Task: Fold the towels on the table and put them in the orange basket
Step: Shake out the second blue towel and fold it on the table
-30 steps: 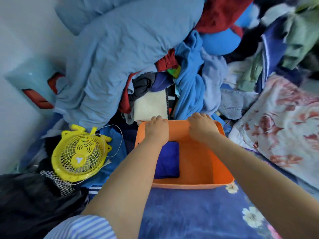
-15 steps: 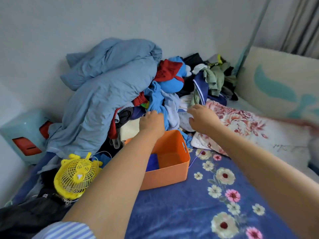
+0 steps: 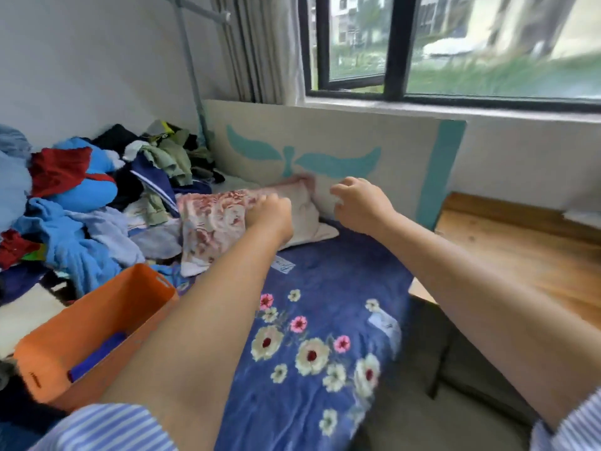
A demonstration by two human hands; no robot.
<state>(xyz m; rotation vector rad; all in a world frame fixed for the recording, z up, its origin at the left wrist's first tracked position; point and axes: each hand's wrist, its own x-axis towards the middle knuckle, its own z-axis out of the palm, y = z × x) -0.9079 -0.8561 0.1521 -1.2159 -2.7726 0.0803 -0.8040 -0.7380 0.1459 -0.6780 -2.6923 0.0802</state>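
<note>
The orange basket (image 3: 97,307) stands at the lower left on the blue flowered sheet (image 3: 328,281). A folded dark blue towel (image 3: 97,356) lies inside it. Both my arms reach forward above the bed, away from the basket. My left hand (image 3: 270,213) is curled into a loose fist right in front of a pink flowered pillow (image 3: 211,222); no cloth shows in its fingers. To the right of the pillow, my right hand (image 3: 361,203) hangs in the air near the headboard, fingers bent and apart, holding nothing.
A heap of mixed clothes and cloths (image 3: 81,203) fills the left side behind the basket. A cream headboard with a teal motif (image 3: 357,141) closes off the bed's far end. A wooden surface (image 3: 520,255) lies to the right, under a window (image 3: 455,43).
The view has swung right, from the clothes heap to the headboard and window. Both hands left the basket's far rim and moved right, to the flowered pillow.
</note>
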